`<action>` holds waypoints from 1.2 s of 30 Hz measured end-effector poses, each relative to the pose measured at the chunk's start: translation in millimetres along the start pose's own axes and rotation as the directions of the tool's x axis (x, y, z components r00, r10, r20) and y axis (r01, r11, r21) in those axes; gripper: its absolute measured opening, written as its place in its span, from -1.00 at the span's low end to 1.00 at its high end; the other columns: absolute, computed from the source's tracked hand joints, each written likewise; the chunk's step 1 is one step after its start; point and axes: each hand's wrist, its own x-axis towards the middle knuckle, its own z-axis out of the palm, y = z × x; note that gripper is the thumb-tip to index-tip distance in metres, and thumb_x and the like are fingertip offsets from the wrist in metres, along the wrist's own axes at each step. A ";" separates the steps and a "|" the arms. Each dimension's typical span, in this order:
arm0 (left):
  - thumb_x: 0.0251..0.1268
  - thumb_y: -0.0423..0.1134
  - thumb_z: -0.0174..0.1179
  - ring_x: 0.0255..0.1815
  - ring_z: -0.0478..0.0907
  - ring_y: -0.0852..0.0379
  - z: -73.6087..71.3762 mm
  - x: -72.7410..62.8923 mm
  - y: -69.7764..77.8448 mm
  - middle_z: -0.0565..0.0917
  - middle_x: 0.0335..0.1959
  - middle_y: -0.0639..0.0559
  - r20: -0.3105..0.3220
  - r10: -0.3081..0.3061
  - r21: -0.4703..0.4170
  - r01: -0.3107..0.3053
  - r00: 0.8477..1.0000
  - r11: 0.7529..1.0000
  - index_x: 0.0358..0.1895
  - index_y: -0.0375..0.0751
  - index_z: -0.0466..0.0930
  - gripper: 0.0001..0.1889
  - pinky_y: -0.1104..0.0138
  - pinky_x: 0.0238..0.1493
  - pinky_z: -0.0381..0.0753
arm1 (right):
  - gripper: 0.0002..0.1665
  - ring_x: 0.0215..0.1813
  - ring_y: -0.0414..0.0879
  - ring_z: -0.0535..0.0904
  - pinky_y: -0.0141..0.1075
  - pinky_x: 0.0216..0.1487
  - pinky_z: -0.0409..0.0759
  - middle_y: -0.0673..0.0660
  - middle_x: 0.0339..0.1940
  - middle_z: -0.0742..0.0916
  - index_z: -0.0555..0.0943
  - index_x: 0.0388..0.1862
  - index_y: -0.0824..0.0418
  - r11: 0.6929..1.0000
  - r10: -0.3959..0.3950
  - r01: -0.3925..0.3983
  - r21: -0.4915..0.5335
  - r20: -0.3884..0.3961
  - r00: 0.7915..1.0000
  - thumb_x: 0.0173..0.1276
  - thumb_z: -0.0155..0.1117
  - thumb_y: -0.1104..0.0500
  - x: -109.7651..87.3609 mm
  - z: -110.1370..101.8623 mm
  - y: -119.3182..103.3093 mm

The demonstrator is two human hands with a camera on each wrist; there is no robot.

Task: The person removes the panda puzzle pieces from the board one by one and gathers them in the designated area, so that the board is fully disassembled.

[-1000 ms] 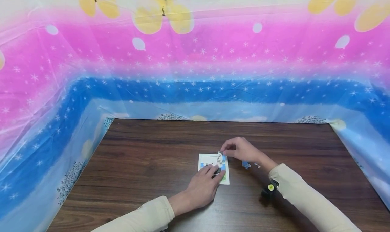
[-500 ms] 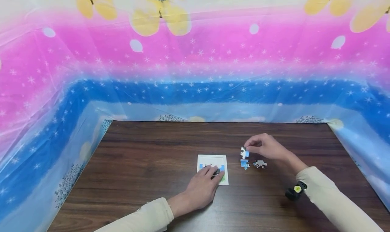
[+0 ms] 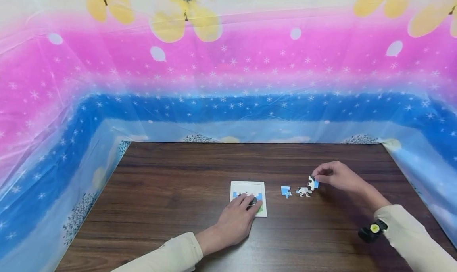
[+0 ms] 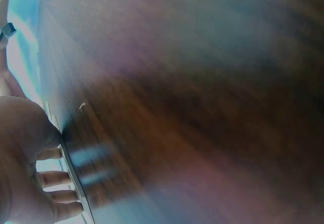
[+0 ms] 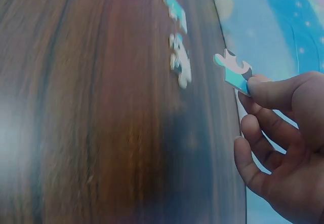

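Between thumb and forefinger, my right hand (image 3: 339,177) pinches a jigsaw piece (image 5: 235,73) printed white, black and blue, held above the table. Just left of it lie a black-and-white puzzle piece (image 3: 304,191) and a blue puzzle piece (image 3: 286,191), a small gap apart. My left hand (image 3: 235,220) rests on the white-framed puzzle board (image 3: 264,184), fingers spread over its lower part. Blue, green and black printed parts show around those fingers; the rest is hidden under them. In the left wrist view, the fingers (image 4: 55,178) lie over the board's edge.
The dark wooden table (image 3: 171,177) reaches back to a printed pink and blue cloth (image 3: 228,77) that hangs behind it and along both sides. A black wrist camera (image 3: 371,230) sits at the right sleeve.
My right hand has carried the pinched piece rightward from the board, past the blue piece, to beside the black-and-white one. My left hand stays on the board.
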 end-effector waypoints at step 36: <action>0.52 -0.29 0.07 0.35 0.51 -0.06 -1.8 -2.9 11.8 0.50 0.41 -0.19 -0.009 -0.011 0.137 0.012 1.000 0.991 0.40 -0.21 0.47 -0.56 0.19 0.25 0.60 | -0.86 -0.19 -0.15 0.64 -0.26 -0.23 0.58 -0.04 -0.19 0.79 0.78 -0.09 0.08 0.997 0.021 -0.022 -0.073 -0.023 1.000 0.44 0.36 0.13 -3.1 4.6 7.0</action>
